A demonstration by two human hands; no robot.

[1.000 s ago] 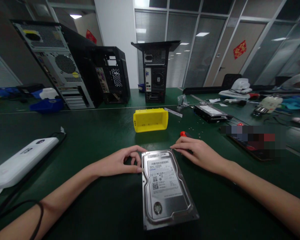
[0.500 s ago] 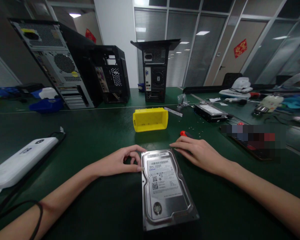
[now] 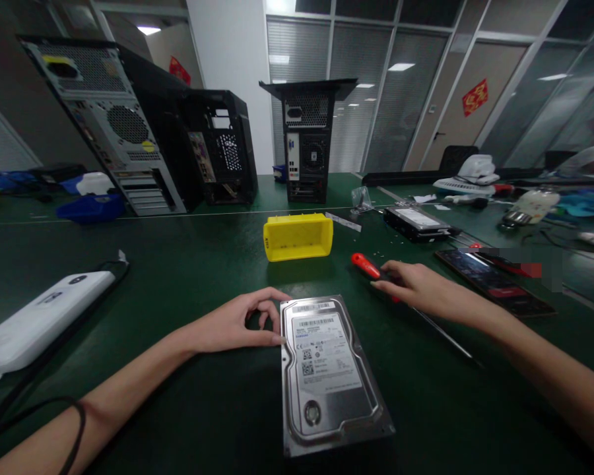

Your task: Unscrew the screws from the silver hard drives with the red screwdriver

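A silver hard drive (image 3: 327, 376) with a white label lies at the front centre of the green table. My left hand (image 3: 245, 320) grips its upper left edge, thumb on the side and the other fingers curled at the corner. To the right of the drive, my right hand (image 3: 410, 285) has its fingers closed on a screwdriver (image 3: 366, 265) with a red and black handle. The long metal shaft points toward the lower right, passing under the right forearm. Just beyond the drive stands a yellow bin (image 3: 298, 237), its open side facing me.
Computer cases (image 3: 307, 145) stand at the back centre and left. More drives (image 3: 416, 221) and a phone (image 3: 492, 280) lie at the right. A white power strip (image 3: 49, 316) with cables is at the left. Small screws are scattered behind the screwdriver.
My right hand has moved off the drive's upper right corner to the right and taken hold of the screwdriver. My left hand and the drive have hardly moved.
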